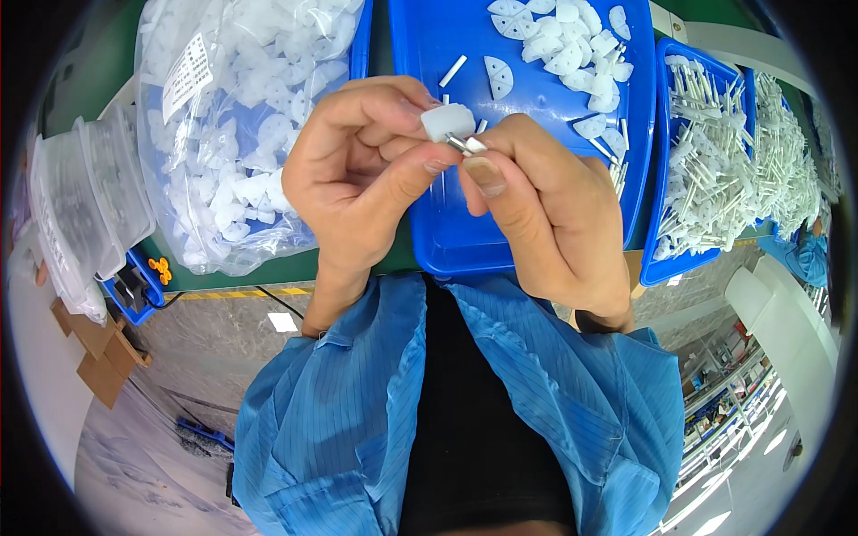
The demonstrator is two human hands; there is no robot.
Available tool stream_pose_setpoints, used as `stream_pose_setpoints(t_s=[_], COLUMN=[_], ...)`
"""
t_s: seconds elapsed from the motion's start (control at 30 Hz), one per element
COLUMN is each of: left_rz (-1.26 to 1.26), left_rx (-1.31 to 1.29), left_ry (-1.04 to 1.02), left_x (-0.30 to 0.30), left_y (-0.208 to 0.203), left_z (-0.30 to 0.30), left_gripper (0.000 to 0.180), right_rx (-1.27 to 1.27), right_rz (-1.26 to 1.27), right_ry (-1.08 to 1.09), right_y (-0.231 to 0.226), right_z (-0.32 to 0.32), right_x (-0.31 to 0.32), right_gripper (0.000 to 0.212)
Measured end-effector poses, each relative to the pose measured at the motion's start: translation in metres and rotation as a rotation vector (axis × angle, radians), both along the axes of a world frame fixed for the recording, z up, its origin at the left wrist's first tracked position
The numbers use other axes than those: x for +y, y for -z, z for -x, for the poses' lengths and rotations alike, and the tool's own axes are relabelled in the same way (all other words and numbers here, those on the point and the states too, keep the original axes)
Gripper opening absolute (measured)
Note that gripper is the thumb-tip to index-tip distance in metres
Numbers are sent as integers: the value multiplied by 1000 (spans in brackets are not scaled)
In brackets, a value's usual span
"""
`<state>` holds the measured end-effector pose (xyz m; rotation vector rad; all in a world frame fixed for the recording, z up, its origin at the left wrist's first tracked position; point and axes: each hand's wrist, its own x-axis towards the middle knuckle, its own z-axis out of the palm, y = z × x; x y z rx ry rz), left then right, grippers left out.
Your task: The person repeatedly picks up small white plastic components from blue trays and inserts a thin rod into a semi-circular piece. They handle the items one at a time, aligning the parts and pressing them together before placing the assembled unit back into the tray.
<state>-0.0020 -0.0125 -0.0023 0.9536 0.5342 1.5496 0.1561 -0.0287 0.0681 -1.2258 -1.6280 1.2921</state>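
Both hands meet over the near part of a blue tray [474,255]. Between the thumb and fingers of my left hand [357,161] is a small white plastic piece [449,121] with a rounded outline. My right hand [545,196] pinches a thin metal pin [458,143] whose tip touches the white piece; a little white bit shows by the right thumb, its kind unclear. Farther back in the tray lie a heap of white fan-shaped plastic pieces [567,49], a single fan-shaped piece [499,78] with small holes, and a few loose white rods [453,71].
Left of the tray lies a large clear bag [241,116] full of white pieces. To the right, a blue bin [706,134] holds many pieces with rods, and a similar pile [782,152] lies beyond. Clear plastic containers [98,196] and a yellow object [160,270] sit far left.
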Motion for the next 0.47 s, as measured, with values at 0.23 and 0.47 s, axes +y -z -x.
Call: stream_pose_setpoints(t_s=[0.23, 0.47], left_rz=[145, -64], left_rx=[-74, 127], left_ry=[72, 30], left_x=[-2, 3], left_y=[-3, 6], left_z=[-2, 5], left_gripper=[27, 26], right_rx=[-35, -83], right_rz=[46, -11], right_ry=[34, 66], right_y=[2, 7], right_z=[0, 0], right_x=[-4, -10], right_gripper=[15, 12])
